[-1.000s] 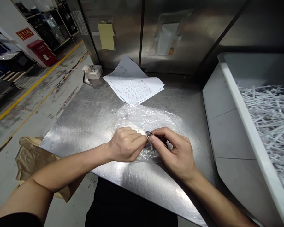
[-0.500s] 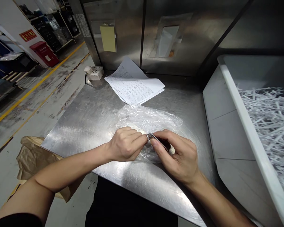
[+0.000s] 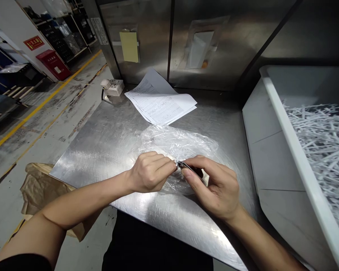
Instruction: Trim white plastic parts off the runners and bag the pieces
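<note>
My left hand [image 3: 151,172] is closed, thumb and forefinger pinching a tiny white piece [image 3: 177,163]. Between the thumb and fingers of my right hand [image 3: 214,184] is a small dark metal tool [image 3: 192,169], like a nail clipper, its tip touching the white piece. Both hands are over a clear plastic bag [image 3: 180,141] lying crumpled on the metal table [image 3: 93,139]. Something whitish in or on the bag is partly hidden behind my hands.
Printed sheets [image 3: 164,105] lie behind the bag, with a power socket [image 3: 114,87] at the table's back left corner. A large white bin [image 3: 279,158] of thin white pieces stands at the right. Brown paper [image 3: 39,186] hangs below the left edge.
My right hand and the metal tool have shifted very slightly to the right. My left hand has stayed in place.
</note>
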The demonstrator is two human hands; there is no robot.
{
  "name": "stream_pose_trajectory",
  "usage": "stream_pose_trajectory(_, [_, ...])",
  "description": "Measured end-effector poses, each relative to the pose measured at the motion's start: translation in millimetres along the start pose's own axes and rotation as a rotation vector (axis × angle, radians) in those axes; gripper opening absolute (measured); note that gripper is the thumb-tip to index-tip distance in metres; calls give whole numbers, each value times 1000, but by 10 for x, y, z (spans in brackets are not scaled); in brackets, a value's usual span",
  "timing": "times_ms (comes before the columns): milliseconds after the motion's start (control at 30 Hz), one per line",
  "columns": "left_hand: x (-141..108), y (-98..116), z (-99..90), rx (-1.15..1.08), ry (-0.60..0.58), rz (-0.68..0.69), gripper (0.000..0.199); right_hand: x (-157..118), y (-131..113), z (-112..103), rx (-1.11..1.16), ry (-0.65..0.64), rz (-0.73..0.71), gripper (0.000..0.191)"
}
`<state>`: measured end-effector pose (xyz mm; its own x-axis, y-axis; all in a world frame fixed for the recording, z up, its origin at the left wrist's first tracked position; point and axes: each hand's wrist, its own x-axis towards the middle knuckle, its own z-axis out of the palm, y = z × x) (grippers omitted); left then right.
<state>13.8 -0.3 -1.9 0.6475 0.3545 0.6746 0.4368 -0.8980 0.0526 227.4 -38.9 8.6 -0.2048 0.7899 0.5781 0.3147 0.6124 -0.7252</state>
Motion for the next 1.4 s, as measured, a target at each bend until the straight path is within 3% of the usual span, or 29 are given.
stream_pose_trajectory(733, [-29,-8,28,24,6,45,26,20,-24,-4,-58,-2,-51,12])
stream_pose_trajectory(900, [-46,-3,41,123,-15,110,28,-29,-12,61,-92,26,72,5])
stream_pose_trajectory(1133, [-54,31,77,174,-55,101,29,-36,-27,124,-1,40,344,17])
stream_pose_trajectory(1400, [-24,29,54,127,-102,41,23,20,15,79,131,59,455,24])
